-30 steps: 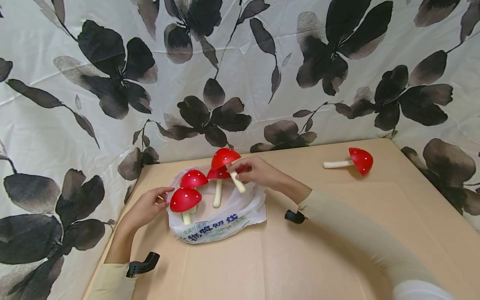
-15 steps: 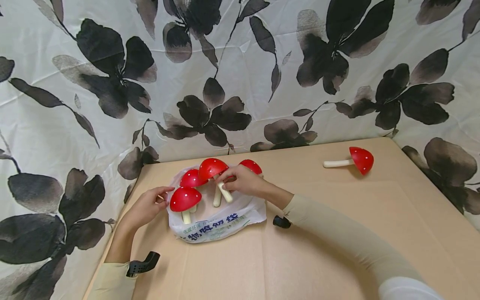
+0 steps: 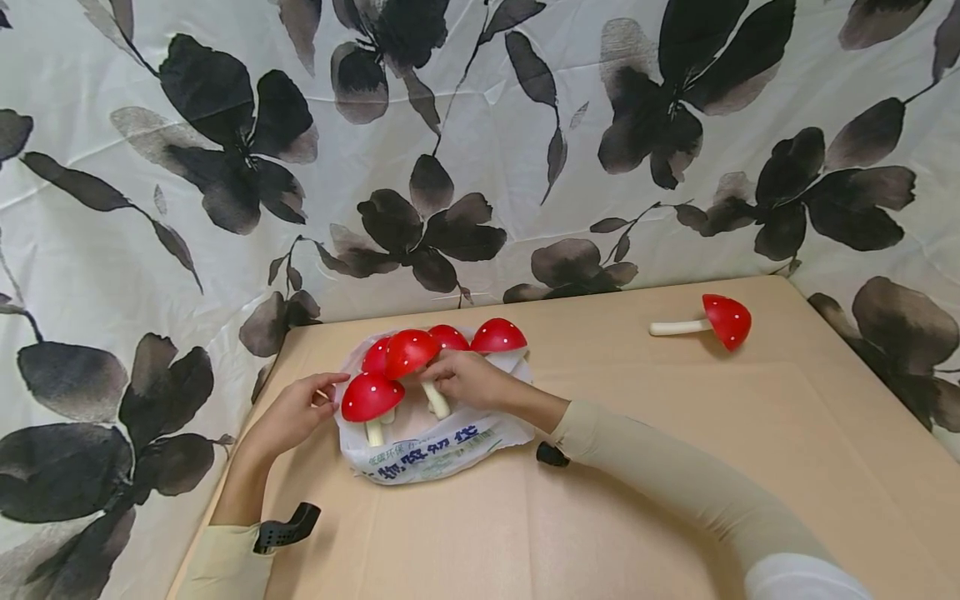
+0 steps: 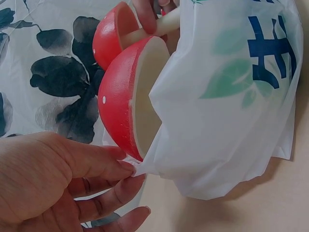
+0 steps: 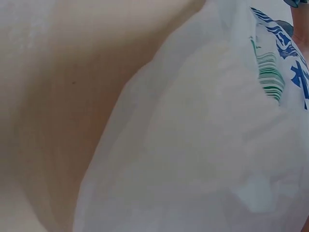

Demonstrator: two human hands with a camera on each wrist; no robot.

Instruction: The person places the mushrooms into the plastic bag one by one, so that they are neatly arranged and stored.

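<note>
A white plastic bag [image 3: 480,440] with blue and green print lies with its mouth spread, holding several toy mushrooms with red, white-dotted caps and cream stems. My left hand [image 3: 288,421] is at its left rim; the left wrist view shows thumb and fingertips pinching the bag's edge beside a mushroom cap [image 4: 118,96]. My right hand [image 3: 480,383] grips a toy mushroom [image 3: 411,353] by its stem over the bag's middle. Close around it are the front-left mushroom [image 3: 371,397] and the back-right mushroom [image 3: 499,335]. The right wrist view shows mostly bag wall [image 5: 203,135].
Another toy mushroom [image 3: 726,322] lies on its side at the back right of the tan table [image 3: 637,542]. A white cloth with dark flowers [image 3: 555,167] hangs behind the table. Black wrist cameras sit at both wrists, such as the left camera [image 3: 287,529].
My right hand has carried its mushroom left and slightly down within the bag, uncovering the mushroom at the bag's back right. My left hand has stayed at the rim.
</note>
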